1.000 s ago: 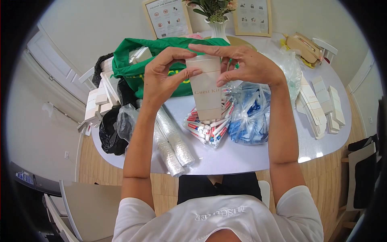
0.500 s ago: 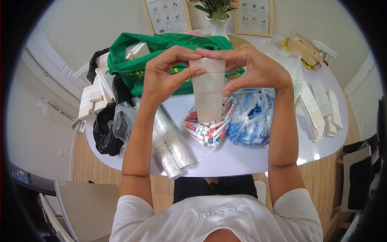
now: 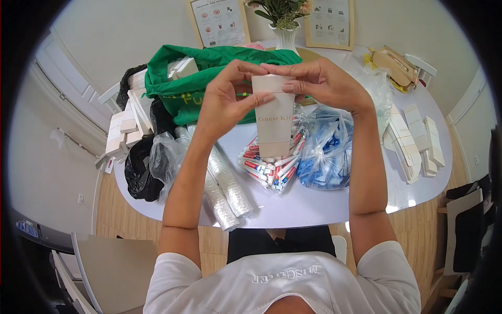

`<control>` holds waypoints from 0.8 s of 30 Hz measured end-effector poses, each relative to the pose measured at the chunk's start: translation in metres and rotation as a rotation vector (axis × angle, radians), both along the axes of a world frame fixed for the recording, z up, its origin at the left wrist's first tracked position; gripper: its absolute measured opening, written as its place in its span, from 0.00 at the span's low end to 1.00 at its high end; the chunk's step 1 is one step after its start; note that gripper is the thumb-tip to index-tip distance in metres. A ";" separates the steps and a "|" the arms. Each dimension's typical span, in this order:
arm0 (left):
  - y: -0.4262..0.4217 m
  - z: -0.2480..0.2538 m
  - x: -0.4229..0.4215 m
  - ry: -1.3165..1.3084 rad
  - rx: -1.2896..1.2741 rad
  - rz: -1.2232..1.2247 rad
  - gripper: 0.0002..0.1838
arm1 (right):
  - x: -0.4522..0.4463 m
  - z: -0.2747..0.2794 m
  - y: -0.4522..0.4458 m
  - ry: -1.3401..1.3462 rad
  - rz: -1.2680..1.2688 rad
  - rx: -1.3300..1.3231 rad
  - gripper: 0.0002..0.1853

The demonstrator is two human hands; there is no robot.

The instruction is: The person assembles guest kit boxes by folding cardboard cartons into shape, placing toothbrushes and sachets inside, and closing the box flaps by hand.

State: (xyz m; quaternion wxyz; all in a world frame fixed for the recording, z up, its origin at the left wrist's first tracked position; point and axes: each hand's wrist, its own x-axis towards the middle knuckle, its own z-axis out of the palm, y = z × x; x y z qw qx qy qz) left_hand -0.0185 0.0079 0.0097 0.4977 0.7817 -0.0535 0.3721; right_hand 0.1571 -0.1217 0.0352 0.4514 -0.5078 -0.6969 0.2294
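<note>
A white box lettered "Guest Kit" stands upright in front of me, held near its top. My left hand pinches its upper left side, thumb on the front and fingers at the top edge. On the upper right, my right hand grips it with the thumb across the front and fingers over the top. Behind the box's lower end lies a clear bag of small toothpaste tubes with red and white colouring. To its right is a clear plastic bag of blue items, their kind unclear.
Two long clear plastic-wrapped rolls lie left of the tubes. A green bag with white boxes stands behind. More white boxes are piled at left and right. A flower vase stands at the back.
My right thumb has moved up from beside the box onto its front near the top. The box and both hands have shifted slightly right in view.
</note>
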 end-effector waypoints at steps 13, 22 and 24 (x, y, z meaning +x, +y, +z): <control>-0.012 -0.004 -0.004 0.063 -0.117 0.112 0.14 | -0.009 0.003 0.013 0.221 -0.353 0.377 0.10; -0.044 0.009 -0.009 -0.231 -0.292 0.108 0.19 | -0.021 -0.006 -0.076 -0.049 -0.507 0.206 0.26; -0.050 0.011 -0.010 -0.171 -0.215 0.103 0.21 | 0.007 -0.003 -0.119 0.153 -0.762 0.181 0.21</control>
